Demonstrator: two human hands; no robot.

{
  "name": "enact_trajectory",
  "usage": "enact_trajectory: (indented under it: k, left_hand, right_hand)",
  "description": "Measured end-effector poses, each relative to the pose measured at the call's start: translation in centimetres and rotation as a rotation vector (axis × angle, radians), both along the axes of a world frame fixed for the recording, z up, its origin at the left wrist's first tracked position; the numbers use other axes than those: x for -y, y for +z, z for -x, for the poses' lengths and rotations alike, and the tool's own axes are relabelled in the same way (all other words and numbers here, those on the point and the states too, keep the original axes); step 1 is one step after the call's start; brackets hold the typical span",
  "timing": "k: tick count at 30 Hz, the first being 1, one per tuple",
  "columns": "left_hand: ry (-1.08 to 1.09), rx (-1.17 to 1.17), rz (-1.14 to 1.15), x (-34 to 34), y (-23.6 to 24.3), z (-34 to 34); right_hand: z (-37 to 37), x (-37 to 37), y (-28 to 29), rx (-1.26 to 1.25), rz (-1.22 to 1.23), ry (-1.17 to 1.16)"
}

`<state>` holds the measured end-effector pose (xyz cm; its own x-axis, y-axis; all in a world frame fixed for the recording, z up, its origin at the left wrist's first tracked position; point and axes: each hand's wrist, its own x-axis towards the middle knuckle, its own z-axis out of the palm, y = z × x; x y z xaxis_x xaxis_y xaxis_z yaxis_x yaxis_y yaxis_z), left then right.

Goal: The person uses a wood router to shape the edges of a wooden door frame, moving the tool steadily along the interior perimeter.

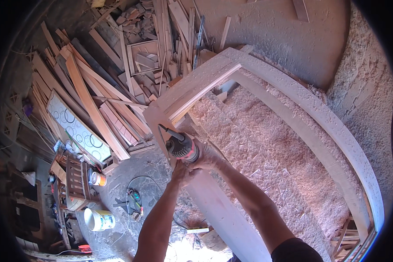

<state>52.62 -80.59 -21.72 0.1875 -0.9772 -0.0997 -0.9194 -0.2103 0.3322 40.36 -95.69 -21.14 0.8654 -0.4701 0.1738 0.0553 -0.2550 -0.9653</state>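
Note:
A black and red corded router [182,147] stands on the near left corner of a large pale wooden frame [220,207]. Its cable rises from the top end of the body. My right hand [208,157] is closed around the right side of the router. Low on its near side, my left hand [179,173] grips it too, with the fingers partly hidden. The router's base and bit cannot be seen behind its body and my hands. One side of the frame curves away to the right, and wood chips speckle its surface.
Shavings [270,144] lie thick inside the frame. Long boards [91,105] and offcuts lean and pile at the far left. A white bucket [99,219], a smaller tub [98,178], a green power tool [135,195] and a loose cord lie around the left floor, beside a slatted wooden chair [76,177].

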Motion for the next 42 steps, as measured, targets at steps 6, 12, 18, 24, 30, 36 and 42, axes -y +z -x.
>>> enact_trajectory:
  k: [6, 12, 18, 24, 30, 36, 42]
  left_hand:
    - [0.079, -0.090, -0.048, 2.0, 1.2, -1.3]
    - [0.074, -0.024, -0.048, -1.2, -0.6, 1.5]
    - [0.087, -0.158, -0.080, -4.5, -1.0, 9.4]
    - [0.013, -0.093, -0.033, -6.8, -1.6, 17.0]
    - [0.055, -0.063, 0.111, -9.5, -3.5, 20.7]
    - [0.116, -0.187, -0.110, -10.7, -0.4, 25.7]
    - [0.167, -0.243, -0.076, -12.2, -0.8, 29.2]
  right_hand:
    - [-2.4, 2.1, -0.8, 0.010, 0.051, 0.033]
    - [2.7, -1.5, 2.1, -0.028, -0.052, 0.037]
    - [10.7, -4.9, 2.2, -0.004, -0.024, 0.005]
    - [18.1, -7.9, 0.9, 0.011, 0.009, -0.024]
    - [22.2, -10.7, 2.1, 0.017, -0.042, 0.027]
    - [26.4, -11.5, 2.0, -0.062, -0.048, 0.052]
    - [29.4, -12.4, 1.3, -0.013, -0.138, 0.087]
